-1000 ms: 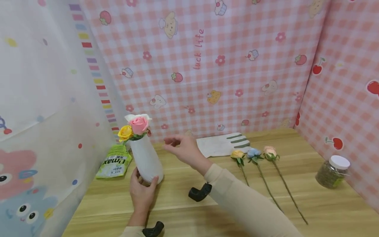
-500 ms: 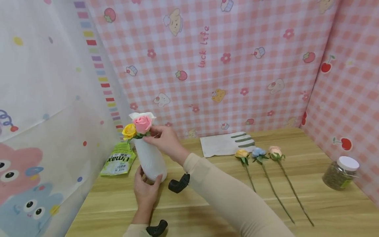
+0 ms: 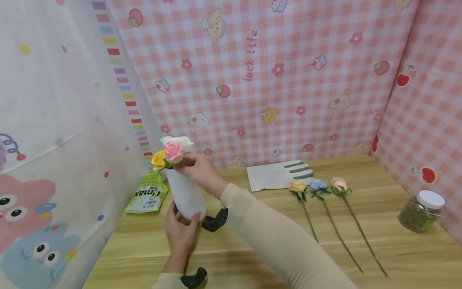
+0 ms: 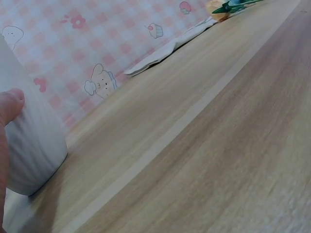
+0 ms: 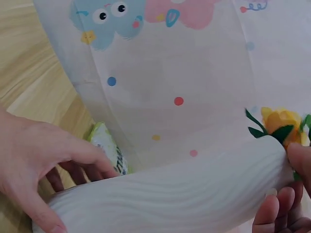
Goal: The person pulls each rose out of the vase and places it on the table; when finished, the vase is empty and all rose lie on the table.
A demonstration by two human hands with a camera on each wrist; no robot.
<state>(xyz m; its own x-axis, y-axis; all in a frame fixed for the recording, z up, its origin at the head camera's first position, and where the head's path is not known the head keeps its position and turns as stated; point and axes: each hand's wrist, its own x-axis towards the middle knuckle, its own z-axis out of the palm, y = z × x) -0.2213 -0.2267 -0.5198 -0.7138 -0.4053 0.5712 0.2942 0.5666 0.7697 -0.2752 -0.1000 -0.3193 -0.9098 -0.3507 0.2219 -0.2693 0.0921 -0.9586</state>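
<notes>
A white ribbed vase [image 3: 185, 194] stands on the table, tilted slightly, with a pink rose [image 3: 174, 152], a yellow rose [image 3: 159, 160] and a white flower [image 3: 185, 143] in its mouth. My left hand [image 3: 180, 233] grips the vase low down, thumb on the near side; the left wrist view shows that thumb [image 4: 10, 104] against the vase wall. At the vase mouth, my right hand [image 3: 202, 170] has curled fingers and pinches the pink rose just under its head. The right wrist view shows those fingertips [image 5: 282, 208] beside the rim; the stem between them is hidden.
Three single-stemmed flowers, yellow [image 3: 298, 187], blue [image 3: 319, 185] and peach [image 3: 339, 184], lie on the right. Behind them is a white glove [image 3: 274, 176] with grey-green stripes. A green packet [image 3: 148, 194] lies left of the vase; a white-lidded jar [image 3: 420, 212] stands far right.
My right hand has moved left from beside the vase to the flowers at its mouth. The pink rose has turned and shifted slightly left. My left hand still holds the vase base.
</notes>
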